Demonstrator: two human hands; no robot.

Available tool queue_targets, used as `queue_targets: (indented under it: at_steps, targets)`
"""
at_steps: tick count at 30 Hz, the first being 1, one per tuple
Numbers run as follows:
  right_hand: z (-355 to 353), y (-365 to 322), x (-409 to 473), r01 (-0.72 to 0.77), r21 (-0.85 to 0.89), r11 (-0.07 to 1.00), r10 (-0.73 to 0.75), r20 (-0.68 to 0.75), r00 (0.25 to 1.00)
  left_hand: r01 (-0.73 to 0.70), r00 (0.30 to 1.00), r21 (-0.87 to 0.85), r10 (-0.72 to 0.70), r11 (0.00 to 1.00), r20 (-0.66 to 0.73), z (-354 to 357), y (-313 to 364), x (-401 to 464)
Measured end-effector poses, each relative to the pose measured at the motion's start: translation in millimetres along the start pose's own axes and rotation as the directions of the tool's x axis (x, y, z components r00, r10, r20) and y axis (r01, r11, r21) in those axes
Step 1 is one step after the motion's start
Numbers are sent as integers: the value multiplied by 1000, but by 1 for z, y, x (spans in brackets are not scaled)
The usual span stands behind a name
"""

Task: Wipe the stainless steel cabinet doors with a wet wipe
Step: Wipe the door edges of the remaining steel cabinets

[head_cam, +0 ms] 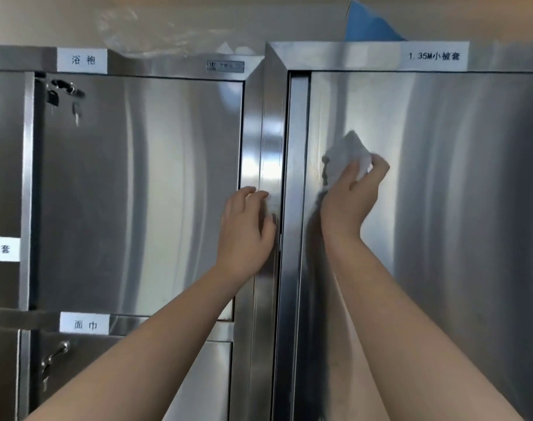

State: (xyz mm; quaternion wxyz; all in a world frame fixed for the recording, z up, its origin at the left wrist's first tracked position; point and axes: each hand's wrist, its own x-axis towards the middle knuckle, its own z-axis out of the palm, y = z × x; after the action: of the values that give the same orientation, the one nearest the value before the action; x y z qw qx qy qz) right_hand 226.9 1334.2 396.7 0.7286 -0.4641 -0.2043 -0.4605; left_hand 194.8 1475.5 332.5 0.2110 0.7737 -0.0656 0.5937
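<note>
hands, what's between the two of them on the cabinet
In the head view, only the vertical steel frame strip lies between the left hand and the right hand holding the wipe.

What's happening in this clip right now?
A person is wiping a stainless steel cabinet. The right hand grips a crumpled white wet wipe and presses it against the right-hand cabinet door, near its left edge. The left hand rests, fingers relaxed, on the vertical frame between the two cabinets.

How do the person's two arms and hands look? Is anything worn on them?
Both forearms are bare up to the picture's lower edge; no sleeves show. The left hand and the right hand wear no gloves, and I see no rings, watch or bracelet.
</note>
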Motion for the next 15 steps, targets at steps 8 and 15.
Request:
queue_targets:
  at_steps: [8,15]
  targets:
    - [50,61,34,811,-425,403,-376,731,570,-64,998,114,63,991,9,2,-7,54]
    - [44,42,41,808,-397,436,-356,748,560,-129,990,134,135,983,-37,8,-3,89]
